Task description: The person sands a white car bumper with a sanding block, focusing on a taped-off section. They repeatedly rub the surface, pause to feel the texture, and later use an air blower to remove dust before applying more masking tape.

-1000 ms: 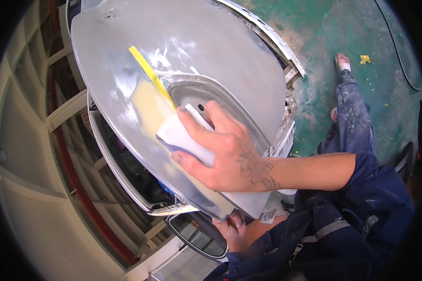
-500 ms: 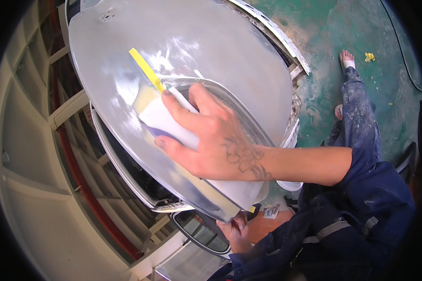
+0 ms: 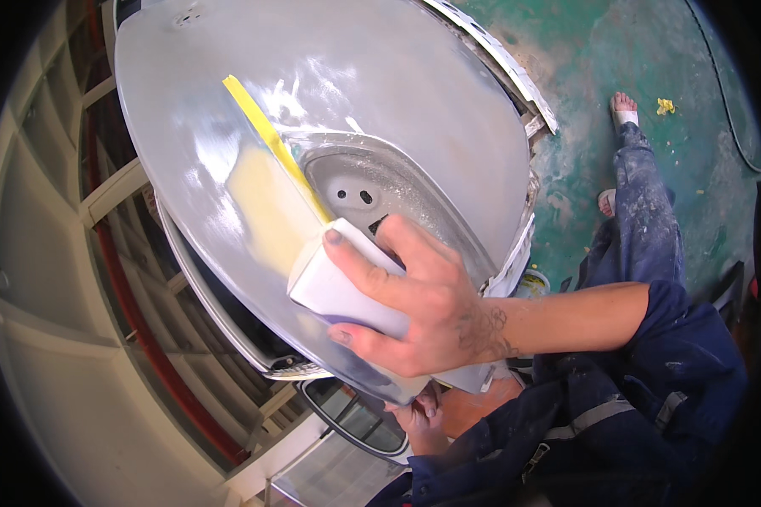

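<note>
The right hand (image 3: 423, 308) is in the middle of the picture, a bit low. Its fingers are spread and wrapped over a white block (image 3: 338, 287), and the thumb is under the near side. So this hand is closed on the block and holds it tight. The block lies flat on a big grey panel (image 3: 397, 101) and touches it. The arm comes in from the right side and is bare up to a dark blue sleeve.

The left hand (image 3: 418, 418) is lower, near the bottom middle. Only a few fingers show, because the panel hides the rest. The fingers curl around the bottom edge of the panel and grip it there.

The panel is curved and shiny, and it fills the top and middle of the picture. A strip of yellow tape (image 3: 271, 144) runs down it from the upper left to the block. Just left of the tape is a pale yellow patch (image 3: 262, 211), right beside the block. Right of the tape is a sunken dip (image 3: 380, 186) with small dark holes, and it has white dust on it.

Below the panel, near the bottom, is a dark window (image 3: 355, 422) with a light rim. On the left is a pale frame (image 3: 59, 279) with bars. On the right is a green floor (image 3: 609, 51), and the person's foot (image 3: 624, 106) stands on it in the upper right. A small yellow scrap (image 3: 665, 106) lies near the foot.
</note>
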Motion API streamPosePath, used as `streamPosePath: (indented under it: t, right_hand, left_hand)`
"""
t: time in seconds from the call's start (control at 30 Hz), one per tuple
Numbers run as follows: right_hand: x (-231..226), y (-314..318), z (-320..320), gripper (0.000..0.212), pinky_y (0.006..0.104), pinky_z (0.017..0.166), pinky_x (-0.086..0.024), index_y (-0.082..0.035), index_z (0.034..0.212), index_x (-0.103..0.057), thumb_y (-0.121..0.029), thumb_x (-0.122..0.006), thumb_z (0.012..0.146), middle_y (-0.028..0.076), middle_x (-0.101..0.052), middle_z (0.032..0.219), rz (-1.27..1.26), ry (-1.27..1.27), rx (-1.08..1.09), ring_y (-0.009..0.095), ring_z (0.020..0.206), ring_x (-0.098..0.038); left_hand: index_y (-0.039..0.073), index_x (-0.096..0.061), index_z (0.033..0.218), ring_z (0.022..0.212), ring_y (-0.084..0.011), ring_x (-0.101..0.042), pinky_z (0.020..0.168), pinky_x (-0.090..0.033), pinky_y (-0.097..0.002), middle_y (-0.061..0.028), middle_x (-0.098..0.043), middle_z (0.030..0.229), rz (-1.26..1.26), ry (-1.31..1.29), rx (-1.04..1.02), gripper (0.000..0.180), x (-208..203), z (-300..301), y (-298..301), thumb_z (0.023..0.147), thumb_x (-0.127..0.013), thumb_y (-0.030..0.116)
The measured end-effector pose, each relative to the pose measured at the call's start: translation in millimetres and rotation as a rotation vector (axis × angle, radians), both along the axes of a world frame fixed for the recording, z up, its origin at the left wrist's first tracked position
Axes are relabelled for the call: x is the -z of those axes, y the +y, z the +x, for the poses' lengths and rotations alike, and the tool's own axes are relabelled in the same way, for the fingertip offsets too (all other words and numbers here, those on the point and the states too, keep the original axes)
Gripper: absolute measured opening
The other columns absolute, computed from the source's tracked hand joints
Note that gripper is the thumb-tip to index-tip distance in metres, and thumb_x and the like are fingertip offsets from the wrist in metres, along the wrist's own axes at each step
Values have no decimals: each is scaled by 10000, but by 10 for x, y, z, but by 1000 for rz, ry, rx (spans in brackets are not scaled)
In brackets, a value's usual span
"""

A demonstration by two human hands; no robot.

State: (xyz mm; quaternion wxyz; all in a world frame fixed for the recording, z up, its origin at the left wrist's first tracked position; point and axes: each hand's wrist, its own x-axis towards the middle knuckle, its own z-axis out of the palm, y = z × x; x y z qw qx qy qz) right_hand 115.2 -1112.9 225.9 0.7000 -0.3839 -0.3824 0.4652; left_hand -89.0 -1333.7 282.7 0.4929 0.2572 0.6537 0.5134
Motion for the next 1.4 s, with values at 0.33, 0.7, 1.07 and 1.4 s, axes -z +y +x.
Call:
streamPosePath:
  t: [0.33, 0.7, 1.07, 1.4]
  right_hand:
    - [27, -26, 40, 704, 380, 623, -501, 39, 1365, -634, -246, -845, 757, 176, -506, 938, 0, 28, -37, 275, 737, -565]
    - [-10, -116, 127, 530, 434, 663, -528, 45, 1281, -631, -253, -763, 863, 190, -527, 980, -142, -6, -130, 349, 828, -627]
    - [-33, 110, 55, 564, 440, 687, -546, 59, 1279, -634, -250, -787, 832, 190, -530, 1014, -186, -16, -81, 341, 894, -622]
    - [-37, 406, 68, 633, 418, 656, -541, 27, 1358, -614, -275, -779, 826, 175, -539, 1025, 26, -177, -2, 320, 861, -589]
  left_hand:
    - [61, -649, 937, 367, -112, -439, 408, -353, -253, -11, -559, 562, -31, 12, 105, 651, -45, 53, 8, 999, -469, 684]
    - [121, -654, 929, 415, -105, -486, 430, -442, -239, 3, -596, 722, -106, -43, -81, 507, -163, 40, -55, 989, -592, 620]
    - [91, -646, 998, 403, -97, -481, 401, -390, -245, -12, -586, 603, -42, 46, -40, 605, -58, -5, -98, 1000, -503, 679]
    - [6, -589, 986, 352, -104, -428, 360, -348, -237, -32, -548, 576, 71, 19, -35, 426, -38, 283, 205, 1049, -586, 427]
